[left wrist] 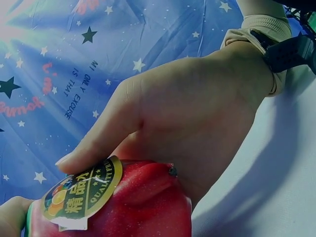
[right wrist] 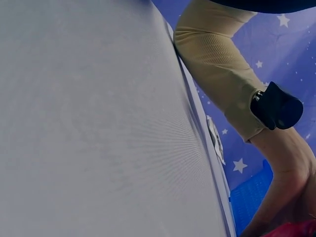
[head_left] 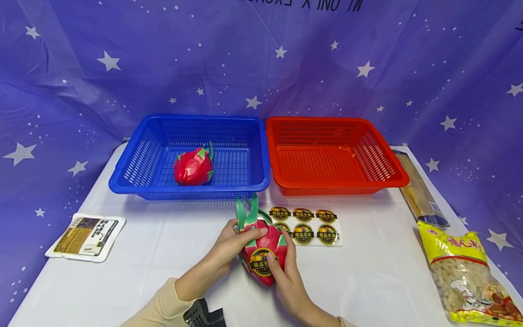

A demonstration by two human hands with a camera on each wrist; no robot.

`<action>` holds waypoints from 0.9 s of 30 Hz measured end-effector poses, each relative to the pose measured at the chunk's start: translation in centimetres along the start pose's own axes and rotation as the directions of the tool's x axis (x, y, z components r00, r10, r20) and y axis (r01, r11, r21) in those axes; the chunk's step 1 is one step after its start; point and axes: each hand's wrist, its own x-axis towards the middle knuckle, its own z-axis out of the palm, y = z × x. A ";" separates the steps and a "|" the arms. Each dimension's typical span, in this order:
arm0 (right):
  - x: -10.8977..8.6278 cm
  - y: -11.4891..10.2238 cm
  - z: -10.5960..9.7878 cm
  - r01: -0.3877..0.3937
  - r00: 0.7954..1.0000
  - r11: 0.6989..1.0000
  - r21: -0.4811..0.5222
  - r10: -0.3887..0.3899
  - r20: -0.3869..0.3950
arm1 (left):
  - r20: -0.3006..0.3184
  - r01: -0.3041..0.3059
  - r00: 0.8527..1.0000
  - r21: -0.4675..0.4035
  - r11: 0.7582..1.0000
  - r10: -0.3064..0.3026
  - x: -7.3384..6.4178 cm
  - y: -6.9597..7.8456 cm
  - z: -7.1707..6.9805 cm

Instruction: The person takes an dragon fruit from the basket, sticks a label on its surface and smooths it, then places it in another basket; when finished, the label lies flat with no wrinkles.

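A red dragon fruit (head_left: 271, 240) with green leafy tips is held between both hands above the front middle of the table. My left hand (head_left: 229, 246) grips it from the left, thumb lying across the upper part. From the right, my right hand (head_left: 291, 284) holds it, its thumb on a round black and gold fruit sticker (head_left: 260, 262). In the left wrist view, the sticker (left wrist: 84, 193) lies on the fruit's skin (left wrist: 153, 202), a white edge showing below it. Just behind is a white sheet of similar stickers (head_left: 303, 232). The right wrist view shows only a sliver of the fruit (right wrist: 291, 231).
A blue basket (head_left: 200, 188) at the back left contains another dragon fruit (head_left: 192, 168). Beside it stands a red basket (head_left: 339, 185). A flat white-edged packet (head_left: 87, 237) lies left; a brown package (head_left: 421, 188) and a yellow-topped food bag (head_left: 470, 277) lie along the right edge.
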 end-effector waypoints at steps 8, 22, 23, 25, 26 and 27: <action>0.0 0.3 -0.5 0.013 0.998 1.000 0.009 -0.013 0.065 | -0.005 0.007 1.000 0.003 1.000 -0.007 0.0 0.0 0.0; 0.2 0.1 -0.2 0.033 0.999 0.999 0.024 -0.033 0.014 | -0.016 0.009 1.000 0.009 1.000 -0.009 -0.2 0.2 0.1; 0.2 0.1 0.0 0.021 1.000 1.000 0.018 -0.021 -0.006 | -0.016 0.010 1.000 0.007 1.000 -0.010 -0.2 0.2 0.2; 0.1 0.1 0.2 0.004 0.999 1.000 -0.001 -0.004 -0.050 | -0.015 0.015 1.000 0.003 1.000 -0.015 -0.2 0.1 0.2; 0.0 0.2 0.3 0.002 0.997 1.000 -0.018 -0.004 -0.074 | -0.013 0.014 1.000 -0.001 1.000 -0.014 -0.3 0.0 0.3; 0.0 0.2 0.4 0.005 0.996 1.000 -0.031 -0.008 -0.093 | -0.014 0.015 1.000 -0.003 1.000 -0.015 -0.3 0.0 0.3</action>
